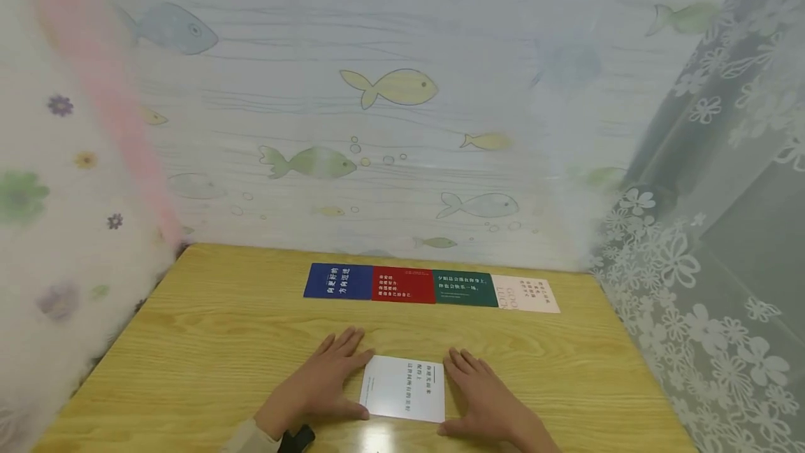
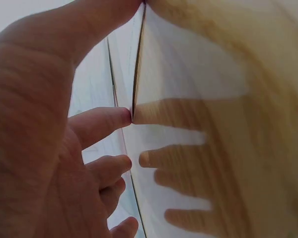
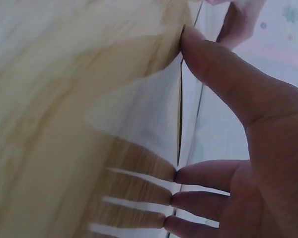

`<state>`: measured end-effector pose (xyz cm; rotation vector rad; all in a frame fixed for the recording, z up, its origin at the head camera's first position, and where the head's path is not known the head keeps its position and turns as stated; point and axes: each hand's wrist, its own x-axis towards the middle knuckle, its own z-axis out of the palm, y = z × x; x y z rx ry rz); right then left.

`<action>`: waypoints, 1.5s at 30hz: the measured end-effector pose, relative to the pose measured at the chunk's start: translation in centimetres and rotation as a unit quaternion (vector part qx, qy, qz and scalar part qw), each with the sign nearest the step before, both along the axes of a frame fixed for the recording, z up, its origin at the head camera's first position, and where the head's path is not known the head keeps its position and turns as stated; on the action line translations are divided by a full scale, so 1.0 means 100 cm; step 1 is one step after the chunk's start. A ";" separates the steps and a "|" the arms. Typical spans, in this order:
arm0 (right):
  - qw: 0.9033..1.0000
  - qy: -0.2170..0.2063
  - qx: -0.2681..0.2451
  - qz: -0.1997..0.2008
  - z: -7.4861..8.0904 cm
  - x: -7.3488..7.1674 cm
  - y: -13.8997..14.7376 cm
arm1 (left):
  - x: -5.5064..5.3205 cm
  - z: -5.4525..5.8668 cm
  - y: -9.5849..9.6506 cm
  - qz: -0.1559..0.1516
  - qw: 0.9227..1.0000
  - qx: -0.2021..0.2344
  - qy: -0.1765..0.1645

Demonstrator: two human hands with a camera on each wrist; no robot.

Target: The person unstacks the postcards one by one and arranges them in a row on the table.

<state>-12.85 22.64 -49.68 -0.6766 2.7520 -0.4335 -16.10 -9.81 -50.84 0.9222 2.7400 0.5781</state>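
Note:
A white card with dark printed characters lies on the wooden table, near its front, between two hands. On the card's left side, the left hand touches the edge with thumb and index finger at its near and far corners. The right hand does likewise on the right side, its thumb at the near corner and a fingertip by the far one. Both hands have their fingers spread and extended. In the left wrist view the card shows as a thin edge, and so does the card in the right wrist view.
Farther back, a blue card, a red card, a green card and a pale pink card lie side by side in a row. A fish-print curtain hangs behind the table, with lace curtain at right.

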 end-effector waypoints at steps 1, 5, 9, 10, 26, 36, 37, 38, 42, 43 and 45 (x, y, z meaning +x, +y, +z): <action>1.000 0.003 0.000 -0.001 0.000 0.000 0.000 | 0.000 0.000 0.000 0.001 1.000 -0.001 0.002; 1.000 0.003 -0.002 -0.012 0.000 0.000 -0.001 | 0.002 0.000 0.001 0.005 1.000 -0.002 0.009; 1.000 0.003 -0.011 -0.013 0.000 0.000 0.000 | 0.003 0.000 0.002 0.009 1.000 -0.006 0.009; 1.000 0.005 -0.014 -0.013 -0.001 0.000 0.000 | 0.003 0.000 0.002 0.010 1.000 -0.006 0.007; 0.998 -0.001 -0.053 -0.034 -0.002 -0.002 -0.003 | 0.010 0.005 0.003 0.018 1.000 -0.006 0.017; 0.998 0.041 -0.048 -0.030 -0.002 0.000 -0.004 | 0.007 0.004 0.000 0.007 0.999 -0.010 0.031; 0.997 0.047 -0.048 -0.029 -0.003 0.000 -0.004 | 0.007 0.004 0.000 0.004 0.999 -0.008 0.036; 0.997 0.050 -0.049 -0.028 -0.003 0.000 -0.004 | 0.007 0.003 0.000 0.001 0.999 -0.008 0.041; 0.997 0.051 -0.048 -0.025 -0.004 0.001 -0.003 | 0.006 0.002 0.001 -0.007 0.998 -0.005 0.061; 0.997 0.051 -0.046 -0.024 -0.004 0.001 -0.003 | 0.006 0.001 0.001 -0.008 0.998 -0.006 0.066; 0.998 0.050 -0.043 -0.019 -0.004 0.001 -0.002 | 0.006 -0.001 0.003 -0.008 0.997 -0.010 0.073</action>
